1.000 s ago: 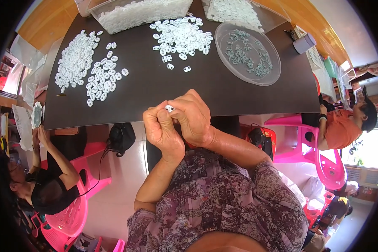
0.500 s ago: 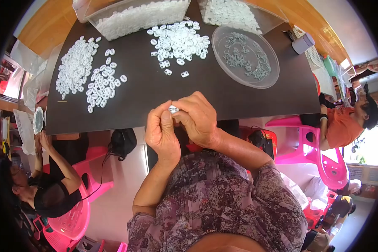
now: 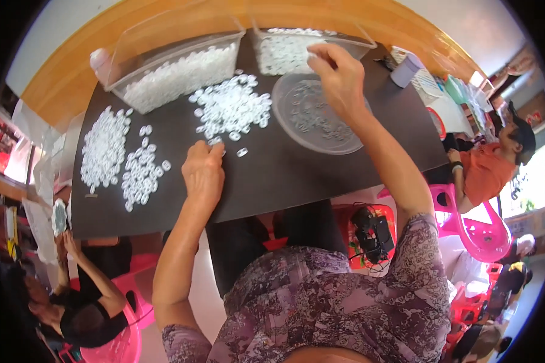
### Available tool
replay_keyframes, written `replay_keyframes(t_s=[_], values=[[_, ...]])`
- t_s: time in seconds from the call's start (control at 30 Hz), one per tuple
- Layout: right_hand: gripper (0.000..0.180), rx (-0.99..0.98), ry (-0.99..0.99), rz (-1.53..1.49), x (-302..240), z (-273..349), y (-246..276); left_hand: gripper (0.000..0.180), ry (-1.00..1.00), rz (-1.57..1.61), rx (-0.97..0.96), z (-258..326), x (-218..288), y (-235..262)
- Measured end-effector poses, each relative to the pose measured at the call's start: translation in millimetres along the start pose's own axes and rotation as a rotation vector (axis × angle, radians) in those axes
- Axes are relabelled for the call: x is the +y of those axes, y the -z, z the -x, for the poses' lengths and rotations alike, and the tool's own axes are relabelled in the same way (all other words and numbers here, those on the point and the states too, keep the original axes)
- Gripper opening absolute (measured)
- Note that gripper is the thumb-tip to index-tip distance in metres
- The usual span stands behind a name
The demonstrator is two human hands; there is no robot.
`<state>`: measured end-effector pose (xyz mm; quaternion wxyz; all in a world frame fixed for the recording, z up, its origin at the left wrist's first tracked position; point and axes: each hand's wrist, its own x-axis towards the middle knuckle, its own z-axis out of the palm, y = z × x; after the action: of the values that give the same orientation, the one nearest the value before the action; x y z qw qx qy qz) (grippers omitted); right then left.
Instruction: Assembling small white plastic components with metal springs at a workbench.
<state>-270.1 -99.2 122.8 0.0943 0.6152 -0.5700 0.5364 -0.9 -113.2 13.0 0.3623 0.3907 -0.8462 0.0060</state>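
Dark table: left hand grip pinches a white piece, seemingly; right hand unclear

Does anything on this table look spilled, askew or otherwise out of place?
Nothing looks damaged. The small white parts lie loose in heaps on the dark table, not in the clear bins; one stray piece sits apart near the left hand. The right hand reaches over the clear round dish.

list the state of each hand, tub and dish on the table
left hand: palm down on the dark table, fingers at the middle pile of white pieces
right hand: raised over the round clear dish
left clear tub: uncovered, partly filled
right clear tub: uncovered, holding white pieces
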Motion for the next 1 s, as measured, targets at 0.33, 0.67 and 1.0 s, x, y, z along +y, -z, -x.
replay_keyframes(t_s=[0.33,0.67,1.0], values=[[0.013,0.035,0.193,0.414,101.3,-99.2,-10.8,0.011,-0.054,-0.048,-0.093,-14.2,5.4,-3.4],[0.009,-0.38,0.323,0.326,59.1,31.6,2.5,0.014,-0.023,0.057,-0.122,-4.8,7.8,0.4],[0.007,-0.592,0.131,0.215,58.7,65.4,-25.6,0.013,0.187,0.35,-0.049,22.1,44.4,27.5]])
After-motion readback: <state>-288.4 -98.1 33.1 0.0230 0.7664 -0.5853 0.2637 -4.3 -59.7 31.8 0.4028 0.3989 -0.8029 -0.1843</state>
